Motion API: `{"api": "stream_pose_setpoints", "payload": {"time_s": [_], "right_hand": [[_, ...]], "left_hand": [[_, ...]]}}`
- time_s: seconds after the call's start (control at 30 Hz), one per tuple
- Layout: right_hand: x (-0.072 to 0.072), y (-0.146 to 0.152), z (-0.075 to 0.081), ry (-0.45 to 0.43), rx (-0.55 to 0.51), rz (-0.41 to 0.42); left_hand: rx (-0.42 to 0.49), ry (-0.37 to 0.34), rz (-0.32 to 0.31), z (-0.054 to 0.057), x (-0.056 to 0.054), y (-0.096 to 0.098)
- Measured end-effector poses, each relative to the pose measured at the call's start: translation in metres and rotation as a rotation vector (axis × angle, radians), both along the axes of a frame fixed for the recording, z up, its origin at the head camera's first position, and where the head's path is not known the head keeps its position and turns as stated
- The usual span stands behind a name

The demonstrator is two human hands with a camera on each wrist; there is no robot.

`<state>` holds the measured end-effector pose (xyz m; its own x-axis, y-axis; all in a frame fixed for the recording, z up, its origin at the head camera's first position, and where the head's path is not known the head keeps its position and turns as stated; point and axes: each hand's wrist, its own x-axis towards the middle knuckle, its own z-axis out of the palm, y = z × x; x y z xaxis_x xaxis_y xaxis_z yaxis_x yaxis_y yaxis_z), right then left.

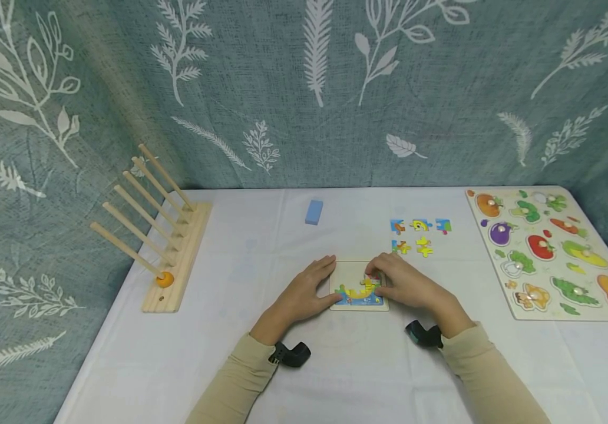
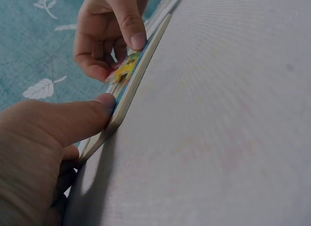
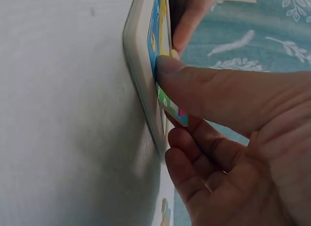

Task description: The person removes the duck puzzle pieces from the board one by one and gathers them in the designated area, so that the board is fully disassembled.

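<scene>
The right hand [image 1: 407, 284] pinches a puzzle piece [image 3: 171, 108] at the right part of the puzzle board [image 1: 349, 270], its print mostly hidden (green and pink show past the thumb); the left hand [image 1: 304, 292], thumb spread from straight fingers, rests on the board's left edge, some fingertips obscured

Right grip [image 3: 265, 138] at puzzle piece [image 3: 169, 105], board [image 3: 140, 51]
</scene>
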<state>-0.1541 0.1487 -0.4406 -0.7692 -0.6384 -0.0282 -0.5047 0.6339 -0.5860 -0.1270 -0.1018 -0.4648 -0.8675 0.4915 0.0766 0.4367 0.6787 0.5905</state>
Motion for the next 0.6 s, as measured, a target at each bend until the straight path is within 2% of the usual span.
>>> {"api": "stream_pose_setpoints", "payload": {"time_s": [0.27, 0.6], "right_hand": [[0.0014, -0.0025, 0.0018, -0.008, -0.013, 0.002], [0.0003, 0.0, -0.0017, -0.084, -0.086, -0.047]], "left_hand": [[0.009, 0.001, -0.001, 0.0006, 0.0009, 0.0001], [0.005, -0.001, 0.002, 0.0, 0.0003, -0.0001]]}}
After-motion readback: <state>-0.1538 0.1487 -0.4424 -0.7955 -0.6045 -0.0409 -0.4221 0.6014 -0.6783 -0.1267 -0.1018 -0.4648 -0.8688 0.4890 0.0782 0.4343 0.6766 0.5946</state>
